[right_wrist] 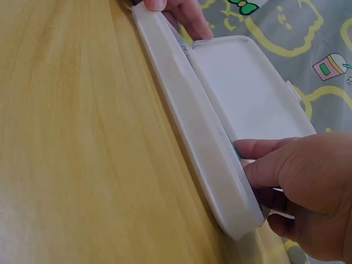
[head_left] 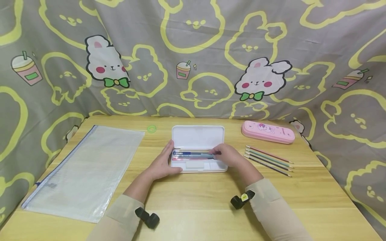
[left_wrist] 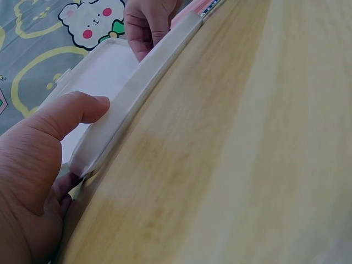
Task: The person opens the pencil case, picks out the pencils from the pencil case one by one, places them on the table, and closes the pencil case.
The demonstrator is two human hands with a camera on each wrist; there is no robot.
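An open white pencil case (head_left: 198, 165) stands mid-table with its lid (head_left: 198, 136) raised at the back. Several pens (head_left: 193, 155) lie lengthwise inside it, behind a white eraser (head_left: 194, 164). My left hand (head_left: 161, 164) holds the case's left end, the thumb over the front rim and the fingers around the side. At the right end, my right hand (head_left: 227, 154) reaches into the case, its thumb and forefinger pinching a pen with a teal part (right_wrist: 236, 148). The rim hides most of that pen in the right wrist view.
Right of the case lie several pencils (head_left: 268, 160), with a pink pencil case (head_left: 267, 132) behind them. A clear mesh zip pouch (head_left: 87, 170) covers the table's left side. A small green ring-shaped item (head_left: 151, 128) lies near the back edge, before a patterned curtain (head_left: 208, 60).
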